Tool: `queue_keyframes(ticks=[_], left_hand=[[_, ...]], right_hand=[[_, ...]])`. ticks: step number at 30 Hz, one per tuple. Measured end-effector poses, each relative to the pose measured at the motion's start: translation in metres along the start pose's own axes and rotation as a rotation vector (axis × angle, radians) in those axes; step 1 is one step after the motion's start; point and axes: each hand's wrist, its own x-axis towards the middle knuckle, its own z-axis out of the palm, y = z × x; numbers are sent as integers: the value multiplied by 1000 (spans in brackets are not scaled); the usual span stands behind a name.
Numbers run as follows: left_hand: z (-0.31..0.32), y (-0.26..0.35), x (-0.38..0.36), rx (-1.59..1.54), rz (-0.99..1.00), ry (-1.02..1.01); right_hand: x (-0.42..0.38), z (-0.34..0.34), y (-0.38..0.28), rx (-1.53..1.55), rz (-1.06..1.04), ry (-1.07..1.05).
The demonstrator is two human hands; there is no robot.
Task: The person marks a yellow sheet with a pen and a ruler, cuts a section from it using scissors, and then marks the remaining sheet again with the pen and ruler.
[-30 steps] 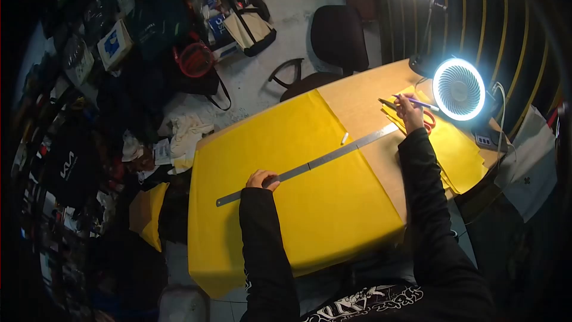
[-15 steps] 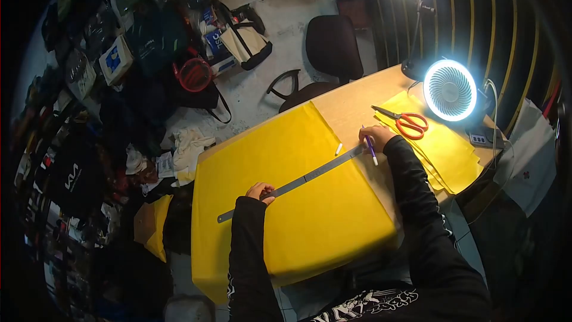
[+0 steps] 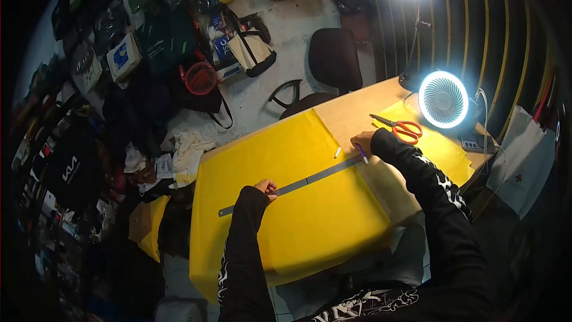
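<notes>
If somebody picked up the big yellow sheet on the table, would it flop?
Probably, yes: the yellow sheet bends down over the near edge of the table. It looks thin, so it may feel light. Lifting one side might make the long ruler on it slide.

Both arms reach forward in long black sleeves with white print, the hands well apart.
The bare left hand (image 3: 266, 188) is held low, fingers bent, its forearm (image 3: 245, 241) running almost straight out from the body. The bare right hand (image 3: 361, 141) reaches farther forward, fingers drawn together in a grip, its forearm (image 3: 408, 161) slanting inward from an elbow held out sideways.
</notes>
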Motion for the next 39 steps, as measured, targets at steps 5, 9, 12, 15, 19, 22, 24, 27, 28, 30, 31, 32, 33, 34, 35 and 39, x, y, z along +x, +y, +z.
queue_keyframes(ticks=[5, 9, 12, 15, 19, 22, 24, 27, 28, 30, 31, 32, 33, 34, 35, 39], left_hand=[[6, -14, 10, -58, -30, -58], [9, -17, 13, -139, -64, -68], [10, -15, 16, 49, -82, -38], [10, -17, 14, 196, 33, 46], [4, -17, 12, 143, 10, -29], [7, -20, 7, 30, 33, -30], [11, -29, 5, -41, 53, -17], [9, -19, -14, 106, 234, 123], [11, -6, -23, 162, 180, 180], [16, 13, -41, 260, 82, 247], [22, 13, -44, 306, 35, 261], [28, 9, -43, 346, 27, 250], [30, 7, -42, 387, 17, 245], [32, 5, -39, 429, 3, 242], [34, 3, -36, 413, 5, 230], [28, 14, -32, 363, 24, 246]], right_hand=[[-13, 1, -8, 99, 57, 35], [-20, 15, 4, 219, -59, 151], [-22, 29, 12, 208, -177, 309], [-27, 28, 12, 211, -218, 312], [-33, 22, 5, 213, -129, 226], [-41, 16, -3, 194, -93, 181], [-43, 13, -10, 183, -76, 157], [-43, 25, 2, 205, -94, 167], [-45, 27, 3, 200, -109, 169], [-55, 24, -2, 212, -108, 168], [-57, 31, -1, 253, -185, 258], [-60, 38, 0, 276, -199, 282], [-66, 40, -4, 295, -219, 308], [-76, 44, -8, 224, -189, 389], [-85, 51, -16, 152, -164, 466], [-119, 64, -36, 135, -151, 618]])
